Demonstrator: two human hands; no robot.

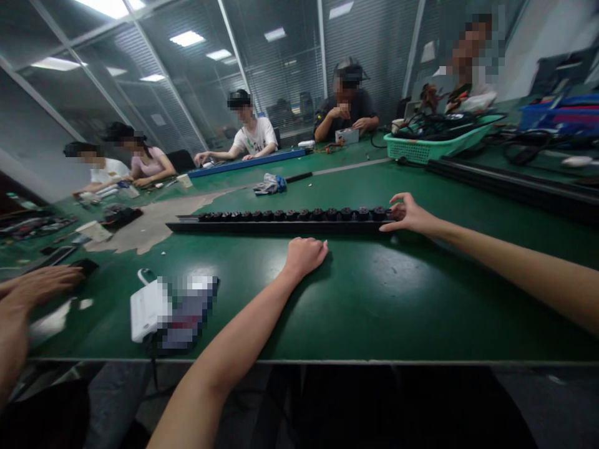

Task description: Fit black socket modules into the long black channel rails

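A long black channel rail lies crosswise on the green table, with a row of several round black parts along it. At its right end my right hand holds the rail, thumb at the near side and fingers curved over the top and far side; part of the fingers is hidden. My left hand rests on the table just in front of the rail's middle, apart from it. Its fingers are curled closed, and nothing shows in them.
Beyond the rail lie grey-blue gloves. A green basket of cables and long black profiles are at right. At left are a white box, a paper cup and another person's hand. Several people sit across the table.
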